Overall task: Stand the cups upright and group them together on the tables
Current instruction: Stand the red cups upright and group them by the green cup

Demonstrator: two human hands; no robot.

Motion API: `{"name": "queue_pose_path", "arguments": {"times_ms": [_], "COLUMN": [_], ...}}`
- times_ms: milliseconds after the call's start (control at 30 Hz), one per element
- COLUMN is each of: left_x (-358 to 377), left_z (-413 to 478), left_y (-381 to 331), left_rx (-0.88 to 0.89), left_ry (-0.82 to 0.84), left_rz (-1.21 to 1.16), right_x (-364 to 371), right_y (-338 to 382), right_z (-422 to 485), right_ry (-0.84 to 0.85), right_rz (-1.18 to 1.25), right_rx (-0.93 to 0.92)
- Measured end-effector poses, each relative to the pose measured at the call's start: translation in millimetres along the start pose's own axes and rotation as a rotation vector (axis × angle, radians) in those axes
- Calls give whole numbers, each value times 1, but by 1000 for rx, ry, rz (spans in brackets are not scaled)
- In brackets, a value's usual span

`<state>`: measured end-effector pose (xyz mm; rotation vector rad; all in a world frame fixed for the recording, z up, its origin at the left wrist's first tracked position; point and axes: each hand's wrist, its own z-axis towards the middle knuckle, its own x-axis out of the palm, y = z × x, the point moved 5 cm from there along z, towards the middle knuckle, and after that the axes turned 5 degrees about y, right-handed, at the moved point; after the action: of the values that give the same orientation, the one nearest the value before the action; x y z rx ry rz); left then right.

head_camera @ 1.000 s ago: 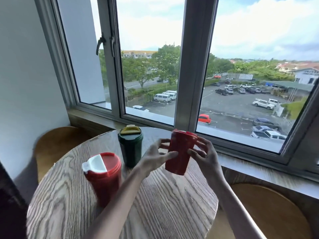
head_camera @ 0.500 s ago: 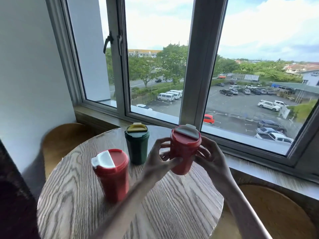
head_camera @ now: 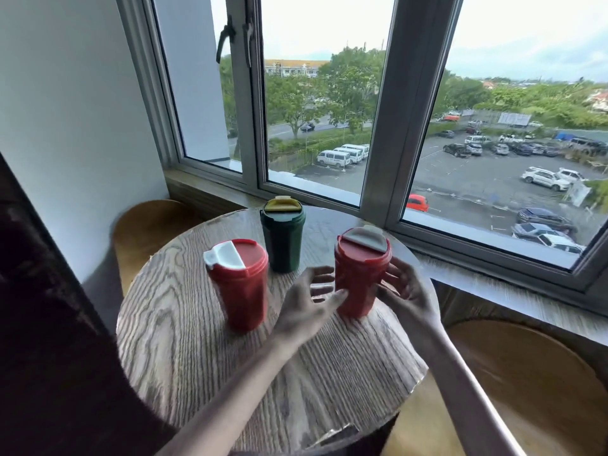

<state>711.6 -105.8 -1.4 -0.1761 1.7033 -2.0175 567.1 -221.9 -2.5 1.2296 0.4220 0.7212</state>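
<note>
Grey-lidded red cup stands upright on my round table, near the green cup, to its right and closer to me. A white-lidded red cup stands just left of the green one. My left hand is spread loose, thumb tip at the cup's wall. My right hand fans open alongside, fingertips partly hidden, so I can't tell if they touch.
</note>
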Motion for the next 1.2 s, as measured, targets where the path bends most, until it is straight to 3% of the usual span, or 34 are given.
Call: {"name": "queue_pose_path", "arguments": {"times_ms": [233,367,467,667,1200], "left_x": [-47,-80,-96,-118,-129], "left_z": [-79,-99,-90,-67,-62], "left_y": [-5,5,13,31,38], "left_rx": [146,83,29,-12,-15], "left_ry": [-514,-796,-735,-417,-347], "left_rz": [174,163,236,203,145], "right_x": [2,5,6,2,98], "right_y": [-14,-18,-20,-25,-25], "right_z": [4,8,12,17,29], "right_ry": [7,21,31,70,14], "right_rz": [-110,-149,-159,-166,-248], "right_rx": [26,34,47,67,-9]}}
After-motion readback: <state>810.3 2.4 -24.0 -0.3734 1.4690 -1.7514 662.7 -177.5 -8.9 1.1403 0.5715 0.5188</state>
